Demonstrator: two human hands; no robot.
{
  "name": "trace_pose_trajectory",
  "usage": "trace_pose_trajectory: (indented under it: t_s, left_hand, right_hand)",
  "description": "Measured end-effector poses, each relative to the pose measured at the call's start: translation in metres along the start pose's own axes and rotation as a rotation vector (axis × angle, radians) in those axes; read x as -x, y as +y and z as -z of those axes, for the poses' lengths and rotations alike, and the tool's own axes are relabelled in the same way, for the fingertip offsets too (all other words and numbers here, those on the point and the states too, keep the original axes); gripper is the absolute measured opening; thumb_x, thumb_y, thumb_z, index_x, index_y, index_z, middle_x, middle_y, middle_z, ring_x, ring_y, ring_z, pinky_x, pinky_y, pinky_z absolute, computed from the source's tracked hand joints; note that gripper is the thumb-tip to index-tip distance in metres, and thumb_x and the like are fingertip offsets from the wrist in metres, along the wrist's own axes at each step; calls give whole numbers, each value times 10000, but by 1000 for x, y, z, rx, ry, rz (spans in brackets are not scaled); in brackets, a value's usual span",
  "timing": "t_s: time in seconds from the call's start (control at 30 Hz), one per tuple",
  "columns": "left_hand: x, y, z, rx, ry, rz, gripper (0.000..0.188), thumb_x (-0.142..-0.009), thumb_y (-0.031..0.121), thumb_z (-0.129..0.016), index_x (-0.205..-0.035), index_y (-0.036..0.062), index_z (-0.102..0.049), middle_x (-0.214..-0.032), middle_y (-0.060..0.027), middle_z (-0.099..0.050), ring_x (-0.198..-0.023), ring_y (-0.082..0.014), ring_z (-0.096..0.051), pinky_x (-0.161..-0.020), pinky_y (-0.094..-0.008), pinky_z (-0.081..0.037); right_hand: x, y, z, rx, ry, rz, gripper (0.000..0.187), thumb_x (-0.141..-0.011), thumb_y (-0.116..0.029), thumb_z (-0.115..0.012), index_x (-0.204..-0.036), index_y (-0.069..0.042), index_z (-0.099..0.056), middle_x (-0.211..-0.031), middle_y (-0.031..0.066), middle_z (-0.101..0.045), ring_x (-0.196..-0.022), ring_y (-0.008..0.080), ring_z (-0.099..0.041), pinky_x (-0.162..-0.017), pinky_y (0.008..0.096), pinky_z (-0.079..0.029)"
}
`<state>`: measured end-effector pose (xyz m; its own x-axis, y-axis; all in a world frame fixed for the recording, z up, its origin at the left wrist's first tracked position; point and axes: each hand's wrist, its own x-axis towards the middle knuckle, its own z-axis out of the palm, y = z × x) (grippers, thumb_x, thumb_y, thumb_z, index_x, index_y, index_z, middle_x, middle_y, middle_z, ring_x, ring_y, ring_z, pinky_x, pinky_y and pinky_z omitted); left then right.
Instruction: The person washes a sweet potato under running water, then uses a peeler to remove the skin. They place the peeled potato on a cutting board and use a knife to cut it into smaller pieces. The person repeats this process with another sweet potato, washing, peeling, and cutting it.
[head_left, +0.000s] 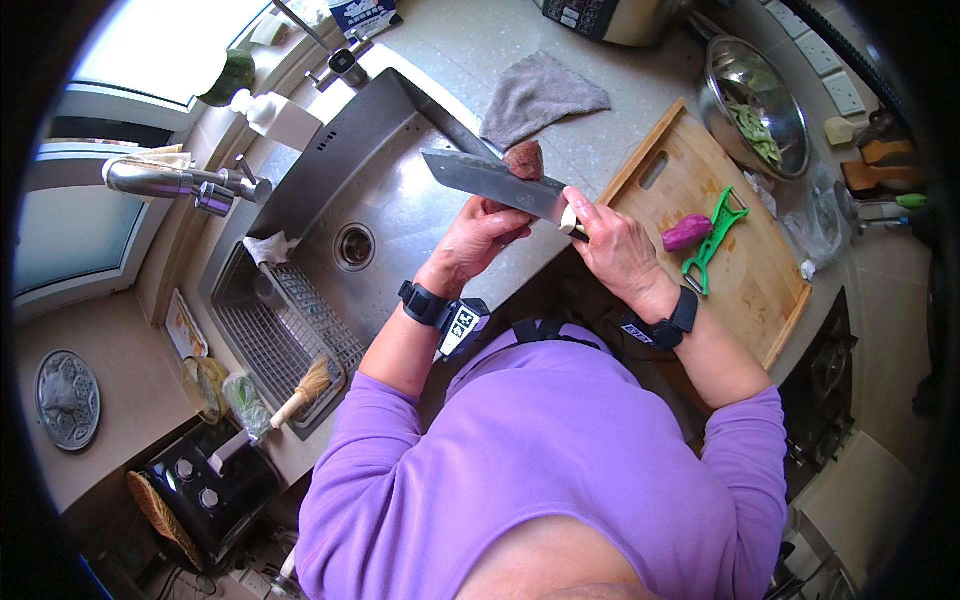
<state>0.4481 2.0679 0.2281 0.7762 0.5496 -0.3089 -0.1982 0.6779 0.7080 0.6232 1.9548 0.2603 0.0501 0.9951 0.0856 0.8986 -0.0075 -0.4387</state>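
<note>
In my right hand (622, 245) is the pale handle of a broad kitchen knife (485, 182), the index finger resting near the back of the blade. My left hand (475, 238) is closed below the blade, around a reddish-brown, unpeeled sweet potato (523, 158). The blade hides the sweet potato's middle; its far end shows beyond the knife. Both hands are over the sink's right front edge. A peeled purple sweet potato (686, 233) lies on the wooden cutting board (745, 285), beside a green peeler (716, 242).
A steel sink (395, 215) with a wire rack (275, 315) is on the left. Behind my hands lies a grey cloth (540, 95). A metal bowl (712, 95) of green vegetable pieces stands past the board, near a clear plastic bag (822, 225). The gas stove (828, 375) is at right.
</note>
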Motion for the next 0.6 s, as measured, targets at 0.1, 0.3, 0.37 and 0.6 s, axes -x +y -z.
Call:
trace_pose_trajectory:
  t_s: [0.1, 0.3, 0.37, 0.6]
  left_hand:
    - [-3, -2, 0, -31, 39, -37, 447, -771, 38, -667, -1177, 28, -481, -999, -42, -566, -821, -124, -564, -680, -246, -467]
    - [-11, -3, 9, -195, 105, -55, 781, -693, 83, -732, -1356, -8, -329, -1043, -77, -567, -845, -136, -582, -714, -255, -490]
    - [-11, -3, 12, -237, 74, -110, 769, -695, 92, -730, -1351, -5, -340, -1059, -76, -565, -853, -135, -582, -713, -251, -491]
    - [1, 12, 23, -149, 135, -49, 621, -751, 166, -676, -1301, 52, -412, -1115, -102, -572, -902, -189, -624, -704, -289, -534]
  right_hand:
    - [-1, -6, 5, -22, 33, -8, 536, -736, -83, -664, -1233, -76, -463, -798, 179, -585, -730, 373, -608, -620, 444, -496]
    - [1, -20, 20, -88, 129, -12, 426, -780, -126, -668, -1164, -42, -502, -857, 180, -586, -741, 380, -601, -614, 438, -489]
    - [3, -21, 27, -101, 169, 10, 399, -791, -138, -668, -1144, -34, -514, -877, 179, -590, -746, 378, -601, -614, 437, -488]
    - [9, -13, 55, -532, 109, -267, 253, -863, -181, -618, -1041, -14, -553, -728, 113, -604, -575, 214, -593, -528, 326, -470]
